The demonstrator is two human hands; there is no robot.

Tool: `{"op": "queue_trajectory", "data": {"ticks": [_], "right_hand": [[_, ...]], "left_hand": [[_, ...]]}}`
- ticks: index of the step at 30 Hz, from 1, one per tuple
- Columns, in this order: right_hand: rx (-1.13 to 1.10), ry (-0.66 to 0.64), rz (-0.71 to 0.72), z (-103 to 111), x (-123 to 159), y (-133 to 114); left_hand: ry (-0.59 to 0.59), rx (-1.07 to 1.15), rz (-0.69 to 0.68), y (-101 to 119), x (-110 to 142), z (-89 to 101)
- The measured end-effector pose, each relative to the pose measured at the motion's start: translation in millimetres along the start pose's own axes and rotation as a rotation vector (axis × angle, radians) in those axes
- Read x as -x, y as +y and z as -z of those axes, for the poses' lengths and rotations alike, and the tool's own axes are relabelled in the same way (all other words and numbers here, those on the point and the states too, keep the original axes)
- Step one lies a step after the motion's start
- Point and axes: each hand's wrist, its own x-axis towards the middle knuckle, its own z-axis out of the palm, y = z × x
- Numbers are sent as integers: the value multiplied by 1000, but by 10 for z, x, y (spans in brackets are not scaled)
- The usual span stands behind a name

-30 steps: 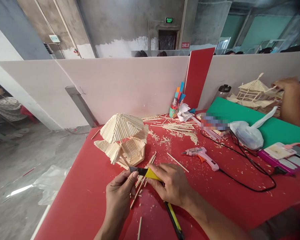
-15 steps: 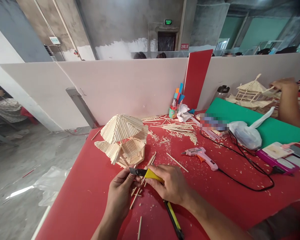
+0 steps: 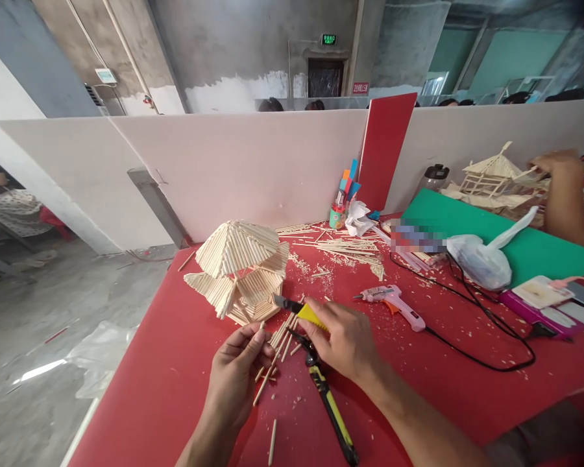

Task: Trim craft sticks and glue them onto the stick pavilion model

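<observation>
Left hand: The person's left hand point(image 3: 237, 366), low over the desk point(image 3: 160, 383), has thumb and forefinger pinched on what appears to be a pale stick point(image 3: 263, 325), its tip alone showing above the grip; the other fingers curl in behind.
Right hand: The right hand point(image 3: 343, 338) closes its thumb and fingers around a yellow-handled knife point(image 3: 312, 316), whose dark blade points toward the desk's left edge, apart from the stick.
Pavilion: A two-tiered stick model point(image 3: 237, 250) stands just in from the desk's far-left corner, beyond the left hand.
Cut sticks: Loose sticks point(image 3: 279, 347) lie crossed between the hands, with scraps around them.
Pliers: Black-and-yellow pliers point(image 3: 331, 408) lie partly below the right hand, handles toward the near edge.
Glue gun: A pink glue gun point(image 3: 394, 305) rests on its side to the right of the hands, its black cord point(image 3: 472, 363) looping toward the desk's right side.
Far edge: A stick pile point(image 3: 350, 248) spreads near a green-and-red cup point(image 3: 337, 216) of coloured strips, beneath an upright red panel point(image 3: 388, 152).
Right side: A plastic bag point(image 3: 481, 261) sits on a green board point(image 3: 545, 243); a purple power strip point(image 3: 533, 316) is nearer.
Neighbour: A co-worker's hand point(image 3: 557, 161) is raised beside another stick structure point(image 3: 494, 170) beyond the board.
</observation>
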Motion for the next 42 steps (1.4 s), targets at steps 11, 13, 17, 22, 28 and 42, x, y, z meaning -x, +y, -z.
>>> {"op": "queue_trajectory", "data": {"ticks": [11, 13, 17, 22, 28, 42], "right_hand": [[-199, -197, 79, 63, -7, -146], [-197, -189, 71, 55, -8, -137], [-193, -192, 68, 57, -7, -118], [-201, -188, 70, 67, 0, -120], [-209, -210, 67, 84, -11, -108], [-181, -195, 89, 139, -46, -61]], "left_hand": [[-40, 20, 18, -23, -21, 11], [-45, 11, 15, -22, -15, 16], [-58, -12, -7, -21, 9, 13], [-63, -12, -21, -19, 15, 13], [-63, -39, -17, -32, 23, 36], [-77, 23, -14, -22, 25, -18]]}}
